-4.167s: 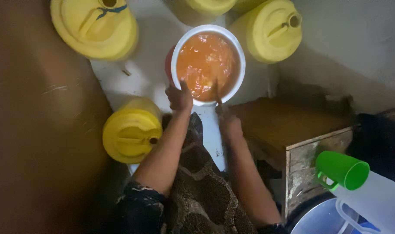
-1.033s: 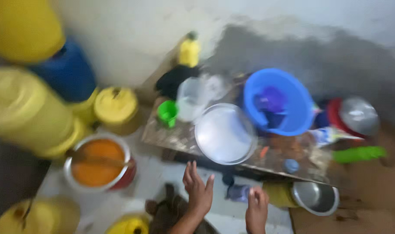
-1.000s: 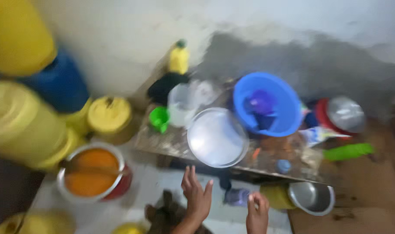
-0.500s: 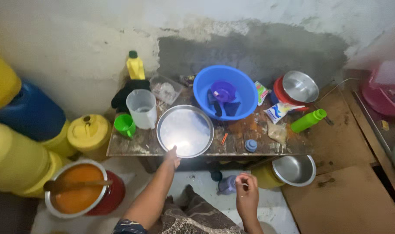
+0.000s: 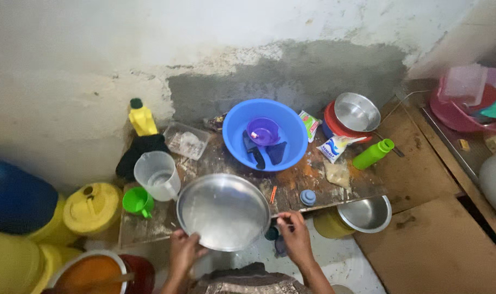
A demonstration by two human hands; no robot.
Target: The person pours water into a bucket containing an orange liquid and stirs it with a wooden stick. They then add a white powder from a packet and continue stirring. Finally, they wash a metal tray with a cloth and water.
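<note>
A wide shallow metal pan (image 5: 222,209) lies on a low wooden board (image 5: 308,179) by the wall. My left hand (image 5: 184,250) grips the pan's near left rim. My right hand (image 5: 295,235) holds the board's front edge just right of the pan, fingers curled. Behind the pan stand a clear plastic jug (image 5: 157,176) and a green cup (image 5: 136,201). A blue basin (image 5: 265,134) further back holds a purple bowl and dark items.
A white bowl of orange liquid (image 5: 90,272) sits at the lower left beside yellow jerrycans (image 5: 93,207) and a blue drum (image 5: 14,198). A green bottle (image 5: 372,154), metal bowls (image 5: 357,111) (image 5: 365,213), a yellow bottle (image 5: 142,118) and packets crowd the board.
The view swung from the orange bowl to the board. My left hand reached forward and took the pan's rim; my right hand came up to the board's edge.
</note>
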